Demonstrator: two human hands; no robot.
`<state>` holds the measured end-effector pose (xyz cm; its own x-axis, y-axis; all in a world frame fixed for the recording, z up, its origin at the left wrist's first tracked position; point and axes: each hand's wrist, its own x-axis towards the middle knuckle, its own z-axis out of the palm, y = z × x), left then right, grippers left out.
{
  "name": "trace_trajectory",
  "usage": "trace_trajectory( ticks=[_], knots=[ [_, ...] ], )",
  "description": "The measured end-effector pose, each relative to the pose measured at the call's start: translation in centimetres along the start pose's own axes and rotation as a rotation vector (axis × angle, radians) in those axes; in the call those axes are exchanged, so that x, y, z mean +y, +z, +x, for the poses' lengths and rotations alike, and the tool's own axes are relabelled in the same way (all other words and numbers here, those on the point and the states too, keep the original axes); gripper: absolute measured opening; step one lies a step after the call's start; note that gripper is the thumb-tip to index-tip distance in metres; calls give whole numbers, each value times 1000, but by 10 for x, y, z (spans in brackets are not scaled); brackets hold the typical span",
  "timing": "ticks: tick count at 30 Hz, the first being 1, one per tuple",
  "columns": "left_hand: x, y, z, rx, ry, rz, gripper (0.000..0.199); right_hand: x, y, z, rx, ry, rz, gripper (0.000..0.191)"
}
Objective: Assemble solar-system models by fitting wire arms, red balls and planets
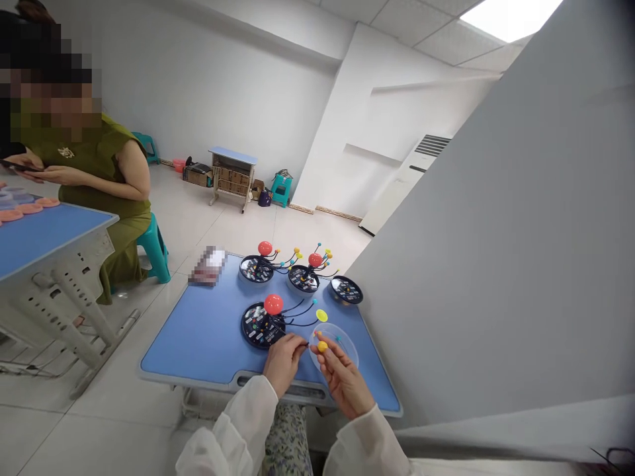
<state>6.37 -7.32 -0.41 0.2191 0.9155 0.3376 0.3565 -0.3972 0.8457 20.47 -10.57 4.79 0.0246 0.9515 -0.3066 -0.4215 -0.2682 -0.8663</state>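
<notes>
A planet model (256, 328) with a round black base, a red ball and thin black arms rests on the blue desk (193, 337). Cyan and yellow pieces tip two of its arms. My left hand (285, 362) is closed at the model's front right, its fingers pinching the end of a black arm. In my right hand (342, 377), a small yellow ball (322, 346) is held between thumb and fingers, close to that arm end. Partly behind my right hand lies a clear round dish (347, 342) with small coloured pieces inside.
Two more models (256, 270) (303, 279) and a black round base (346, 289) line the desk's far edge. A blurred item (208, 266) lies at its far left corner. A wall is close on the right. A person (109, 158) sits at another desk (59, 231) on the left.
</notes>
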Motion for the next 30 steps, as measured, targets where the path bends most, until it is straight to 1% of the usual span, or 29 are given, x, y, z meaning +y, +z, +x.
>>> trace_trajectory(
  ticks=[6, 12, 15, 18, 23, 27, 30],
  knots=[
    [-1, 0, 1, -18, -14, -19, 23, 0, 3, 3, 25, -75, -84, 37],
    [-2, 2, 0, -21, -21, 12, 24, -1, 2, 13, 21, -48, -163, 34],
    [-2, 2, 0, -28, -18, 3, 26, 0, 2, 17, 37, -68, -251, 32],
    [-2, 2, 0, -39, -23, -11, 27, 1, 2, 20, 30, -107, -353, 34],
    [-4, 4, 0, -37, -44, -11, 26, 2, 2, 21, 28, -142, -442, 38],
    [-6, 5, 1, -37, -48, -17, 26, 1, 2, 20, 21, -218, -557, 41],
    [-6, 5, 1, -36, -49, -28, 27, -3, 2, 19, -7, -325, -685, 39]
  ],
)
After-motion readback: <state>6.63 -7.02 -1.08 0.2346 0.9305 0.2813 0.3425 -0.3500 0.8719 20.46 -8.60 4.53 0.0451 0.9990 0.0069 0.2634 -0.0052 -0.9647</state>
